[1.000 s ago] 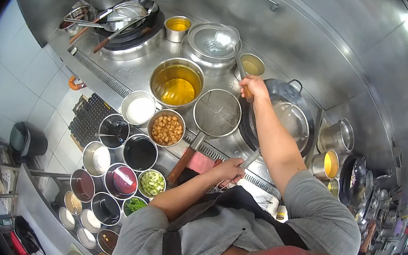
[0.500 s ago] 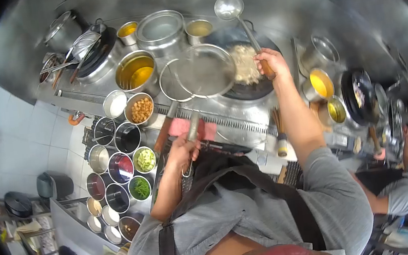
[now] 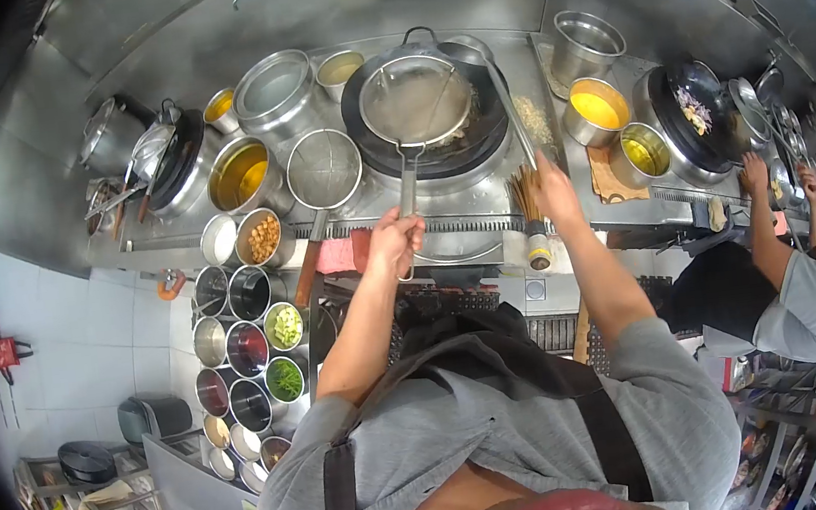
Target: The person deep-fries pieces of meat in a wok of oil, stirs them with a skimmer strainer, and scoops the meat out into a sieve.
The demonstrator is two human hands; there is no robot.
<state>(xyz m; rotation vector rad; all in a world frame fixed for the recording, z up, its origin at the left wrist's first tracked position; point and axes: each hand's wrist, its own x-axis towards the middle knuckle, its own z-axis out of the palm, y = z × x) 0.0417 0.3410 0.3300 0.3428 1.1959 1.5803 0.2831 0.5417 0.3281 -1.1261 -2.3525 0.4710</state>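
My left hand (image 3: 396,240) is closed round the handle of a round mesh strainer (image 3: 416,103). The strainer's bowl sits over the middle of a dark wok (image 3: 366,154) on the stove and hides much of what the wok holds; a little pale food shows below its rim. My right hand (image 3: 556,196) grips a long-handled ladle (image 3: 508,102), whose bowl is at the wok's far right edge. A second mesh strainer (image 3: 324,169) lies to the left of the wok, its wooden handle pointing toward me.
Left stand a pot of yellow liquid (image 3: 243,173) and a cluster of ingredient tins (image 3: 246,347). Right are a pot of orange-yellow liquid (image 3: 599,110), a bamboo brush (image 3: 525,196) and another wok (image 3: 661,130). A co-worker (image 3: 796,301) stands at far right.
The strainer in my left hand has moved right, from over the resting strainer to over the wok. My right hand has brought the ladle down from its raised position to the wok's edge.
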